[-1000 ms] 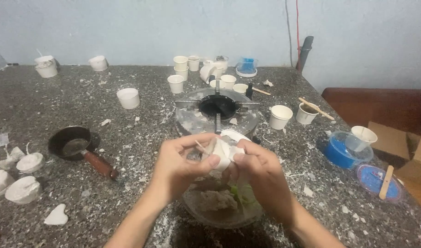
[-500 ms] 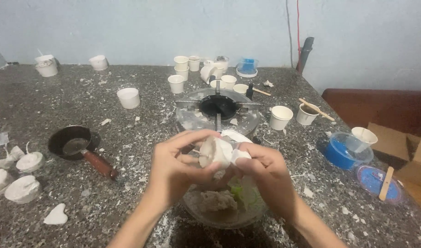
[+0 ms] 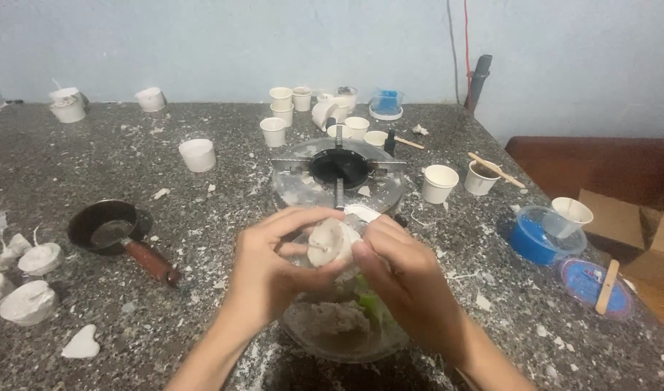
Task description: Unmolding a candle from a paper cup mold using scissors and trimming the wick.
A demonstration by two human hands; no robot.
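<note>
Both the left hand (image 3: 270, 264) and right hand (image 3: 401, 271) grip closed on the pale round wax lump (image 3: 332, 242); best kept directly above the clear glass bowl (image 3: 332, 333) beneath, catching crumbs.

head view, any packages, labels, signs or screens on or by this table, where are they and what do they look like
No labels, signs or screens show.
cardboard box: right of the table, below its edge, brown, flaps open.
blue tub: right side of the table, round, clear wall, blue fill, a white cup inside.
blue lid: right edge of the table, nearer than the tub, round, with a wooden stick across it.
</note>
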